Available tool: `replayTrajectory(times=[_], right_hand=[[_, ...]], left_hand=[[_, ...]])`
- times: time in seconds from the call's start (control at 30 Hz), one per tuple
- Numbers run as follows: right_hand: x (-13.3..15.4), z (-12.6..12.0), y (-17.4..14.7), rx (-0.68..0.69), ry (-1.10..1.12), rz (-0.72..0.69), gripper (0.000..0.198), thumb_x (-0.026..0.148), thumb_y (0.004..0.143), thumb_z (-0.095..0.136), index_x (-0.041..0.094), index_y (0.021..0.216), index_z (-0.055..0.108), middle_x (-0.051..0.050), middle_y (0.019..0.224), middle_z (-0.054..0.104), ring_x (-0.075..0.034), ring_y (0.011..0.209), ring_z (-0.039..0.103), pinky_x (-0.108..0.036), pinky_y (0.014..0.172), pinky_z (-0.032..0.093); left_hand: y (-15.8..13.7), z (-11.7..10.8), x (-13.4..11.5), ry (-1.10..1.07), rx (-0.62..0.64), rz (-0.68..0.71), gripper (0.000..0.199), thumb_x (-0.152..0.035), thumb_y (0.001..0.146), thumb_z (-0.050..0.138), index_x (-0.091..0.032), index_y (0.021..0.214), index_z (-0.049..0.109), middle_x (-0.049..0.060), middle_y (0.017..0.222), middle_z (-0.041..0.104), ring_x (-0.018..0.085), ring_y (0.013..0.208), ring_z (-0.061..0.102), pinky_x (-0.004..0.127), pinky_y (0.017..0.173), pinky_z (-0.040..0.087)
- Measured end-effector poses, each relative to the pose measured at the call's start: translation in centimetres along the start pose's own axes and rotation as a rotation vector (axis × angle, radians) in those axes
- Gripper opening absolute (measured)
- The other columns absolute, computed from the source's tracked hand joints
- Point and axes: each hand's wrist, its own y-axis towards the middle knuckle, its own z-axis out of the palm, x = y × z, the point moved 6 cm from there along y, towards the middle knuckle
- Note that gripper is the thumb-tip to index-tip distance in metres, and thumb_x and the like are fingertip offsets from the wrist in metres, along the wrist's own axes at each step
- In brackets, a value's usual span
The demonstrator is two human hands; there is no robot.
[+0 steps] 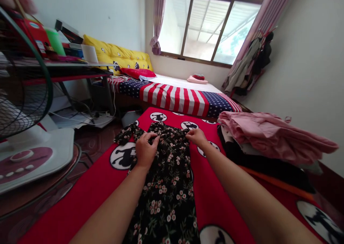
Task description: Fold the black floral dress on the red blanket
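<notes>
A black floral dress (172, 176) lies spread lengthwise on a red blanket (107, 193) printed with white circles. One sleeve sticks out to the left, while the right side of the dress looks folded inward. My left hand (146, 149) is at the left of the bodice, thumb and fingers closed in a pinch on the fabric. At the upper right edge, near the shoulder, my right hand (197, 137) pinches the dress between thumb and fingertips. The lower end of the dress runs out of view at the bottom.
A pile of folded clothes (268, 136), pink on top, sits to the right. On the left stand a fan (24, 93) and a cluttered desk (67, 62). Beyond is a bed with a stars-and-stripes cover (172, 97). Clothes (249, 62) hang by the window.
</notes>
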Motion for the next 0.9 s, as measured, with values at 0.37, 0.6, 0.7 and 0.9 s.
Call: replayTrajectory(times=[0.37,0.6,0.7,0.9], right_hand=[[2.8,2.0,-2.8,-0.176,-0.028,-0.138,0.029,0.017,0.081,0.051,0.014,0.108,0.061,-0.007,0.097,0.071,-0.015,0.085,0.067,-0.026,0.080,0.050],[2.8,6.2,-7.0,0.095,-0.438,-0.373,0.042,0.027,0.095,0.032,0.022,0.132,0.050,-0.005,0.141,0.047,-0.018,0.132,0.039,-0.042,0.110,0.027],[2.7,7.1,-7.0,0.191,-0.614,-0.331,0.046,0.028,0.096,0.029,0.023,0.141,0.037,-0.003,0.150,0.031,-0.019,0.141,0.022,-0.051,0.112,0.017],[6.9,7.1,-10.3,0.069,-0.656,-0.331,0.050,0.023,0.092,0.033,0.015,0.141,0.038,-0.008,0.149,0.033,-0.021,0.140,0.023,-0.049,0.113,0.015]], left_hand=[[-1.3,1.3,-4.2,-0.158,0.309,0.262,0.026,-0.027,0.090,0.047,-0.023,0.105,0.066,0.006,0.111,0.065,0.020,0.106,0.059,0.034,0.099,0.042],[-3.9,5.4,-2.2,0.116,0.671,0.260,0.043,-0.021,0.085,0.047,-0.020,0.128,0.055,0.008,0.139,0.049,0.024,0.133,0.038,0.046,0.113,0.022],[-3.7,5.3,-1.5,0.069,0.669,0.266,0.043,-0.019,0.085,0.046,-0.021,0.126,0.056,0.007,0.138,0.051,0.023,0.131,0.041,0.044,0.113,0.024],[-1.5,2.2,-0.7,-0.239,0.356,0.072,0.032,-0.018,0.089,0.039,-0.020,0.108,0.065,0.006,0.104,0.069,0.017,0.095,0.064,0.033,0.092,0.049]])
